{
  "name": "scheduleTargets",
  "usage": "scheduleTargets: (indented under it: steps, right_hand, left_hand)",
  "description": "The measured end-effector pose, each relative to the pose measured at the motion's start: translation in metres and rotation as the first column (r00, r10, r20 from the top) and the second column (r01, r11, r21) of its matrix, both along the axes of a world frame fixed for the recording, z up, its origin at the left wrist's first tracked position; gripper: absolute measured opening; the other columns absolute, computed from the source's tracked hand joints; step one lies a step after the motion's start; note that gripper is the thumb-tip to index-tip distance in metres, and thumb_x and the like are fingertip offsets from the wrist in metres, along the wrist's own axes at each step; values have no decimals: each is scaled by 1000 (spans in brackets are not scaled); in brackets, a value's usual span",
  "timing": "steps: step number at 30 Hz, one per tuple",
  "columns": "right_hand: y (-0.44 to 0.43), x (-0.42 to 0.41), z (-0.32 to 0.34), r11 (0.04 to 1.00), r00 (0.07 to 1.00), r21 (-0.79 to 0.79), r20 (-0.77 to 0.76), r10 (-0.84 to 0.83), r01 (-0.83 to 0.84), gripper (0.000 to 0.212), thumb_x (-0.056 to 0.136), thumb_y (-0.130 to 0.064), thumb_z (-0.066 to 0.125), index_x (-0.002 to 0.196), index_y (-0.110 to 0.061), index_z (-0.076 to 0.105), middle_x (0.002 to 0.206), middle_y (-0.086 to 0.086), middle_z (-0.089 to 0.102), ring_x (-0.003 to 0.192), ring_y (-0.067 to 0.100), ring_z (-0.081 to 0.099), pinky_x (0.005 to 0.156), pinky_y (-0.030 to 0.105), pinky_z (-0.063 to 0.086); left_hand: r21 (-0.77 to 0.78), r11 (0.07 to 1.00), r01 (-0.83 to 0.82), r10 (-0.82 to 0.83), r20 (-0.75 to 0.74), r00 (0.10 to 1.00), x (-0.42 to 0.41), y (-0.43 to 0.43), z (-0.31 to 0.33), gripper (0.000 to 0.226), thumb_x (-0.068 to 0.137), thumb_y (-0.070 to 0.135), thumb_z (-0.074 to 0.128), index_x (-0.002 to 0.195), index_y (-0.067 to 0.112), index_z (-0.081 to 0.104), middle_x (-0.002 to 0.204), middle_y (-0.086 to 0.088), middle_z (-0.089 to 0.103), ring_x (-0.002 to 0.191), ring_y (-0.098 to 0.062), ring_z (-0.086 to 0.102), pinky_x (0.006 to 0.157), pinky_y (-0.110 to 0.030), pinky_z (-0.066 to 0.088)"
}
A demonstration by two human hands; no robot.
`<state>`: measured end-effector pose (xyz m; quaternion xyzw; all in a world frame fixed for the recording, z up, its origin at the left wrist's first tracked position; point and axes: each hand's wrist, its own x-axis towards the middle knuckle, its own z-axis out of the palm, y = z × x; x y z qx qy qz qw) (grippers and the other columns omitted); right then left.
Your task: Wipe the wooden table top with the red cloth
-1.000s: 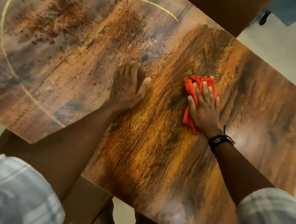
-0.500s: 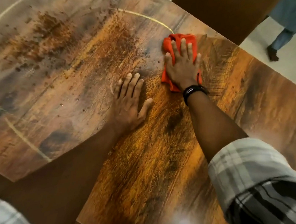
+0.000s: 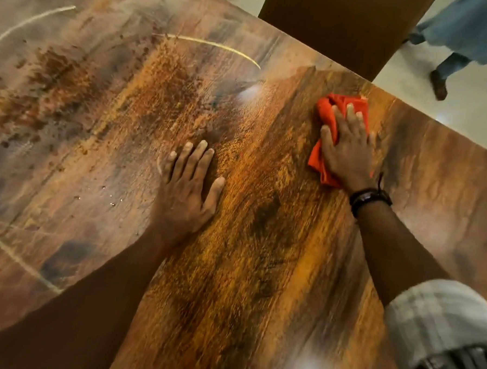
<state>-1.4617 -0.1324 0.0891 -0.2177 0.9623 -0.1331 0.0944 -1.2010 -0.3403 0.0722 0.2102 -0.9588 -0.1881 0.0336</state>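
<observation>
The wooden table top [image 3: 254,269] fills most of the head view, streaked orange and brown with a glossy sheen. The red cloth [image 3: 326,115] lies bunched near the table's far right edge. My right hand [image 3: 347,150] presses flat on the cloth with straight, spread fingers and covers much of it. A dark band circles that wrist. My left hand [image 3: 188,192] rests flat on the bare wood in the middle of the table, fingers straight, about a hand's width left of the cloth.
Dark specks and small droplets [image 3: 57,101] dot the table's left part inside a pale curved line [image 3: 215,46]. A brown chair back [image 3: 340,28] stands beyond the far edge. A person's legs in blue trousers [image 3: 464,40] stand on the pale floor at the top right.
My right hand has slid the cloth along the far part of the table, first toward the left and now back to the right. My left hand has stayed flat in place.
</observation>
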Motion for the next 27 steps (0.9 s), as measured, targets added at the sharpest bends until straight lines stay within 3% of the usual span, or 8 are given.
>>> scheduleTargets:
  steps: [5,8,13,18,23,27]
  right_hand:
    - [-73,-73,8,999,999,8,14,-53,52,58,105,-50,24,159,-29,15,168,3,5,155,25,1,122,58,0]
    - [-120,-77,7,999,1000,42,10,0,-1,59,105,-51,22,159,-30,14,168,3,2,155,24,-2,122,57,-4]
    - [-166,-19,-1,974,975,62,-26,219,-217,58,104,-52,20,159,-34,13,168,1,3,155,22,0,121,57,-5]
    - [-114,68,-1,921,921,-3,-35,389,-389,56,104,-52,27,157,-37,20,167,-6,11,154,15,7,124,51,3]
    - [-16,34,0,980,979,48,-54,196,-193,62,100,-59,20,158,-37,16,167,-2,10,154,20,9,124,53,5]
    - [-18,-15,-1,997,998,64,-26,54,-53,63,101,-57,19,159,-33,11,168,1,3,155,23,1,123,55,-1]
  left_hand:
    - [2,1000,-6,6,3,1000,-3,-1,0,63,103,54,24,156,19,25,166,2,17,154,-15,2,124,-49,7]
    - [14,1000,2,-2,3,1000,-3,0,1,63,103,53,25,156,20,23,166,3,16,154,-14,1,124,-50,8]
    - [21,1000,-2,2,9,1000,-4,-1,4,63,102,54,23,156,20,23,166,3,15,154,-13,0,125,-48,5]
    - [-5,1000,3,-3,-3,1000,-3,0,3,65,101,55,25,155,19,27,165,2,20,154,-14,6,125,-47,7]
    - [11,1000,1,-1,-5,1000,-4,-1,3,64,102,54,22,155,19,26,165,3,17,154,-14,3,124,-48,7]
    - [14,1000,4,-4,-5,1000,-4,-1,2,63,102,53,23,155,19,26,165,2,17,154,-14,2,124,-49,7]
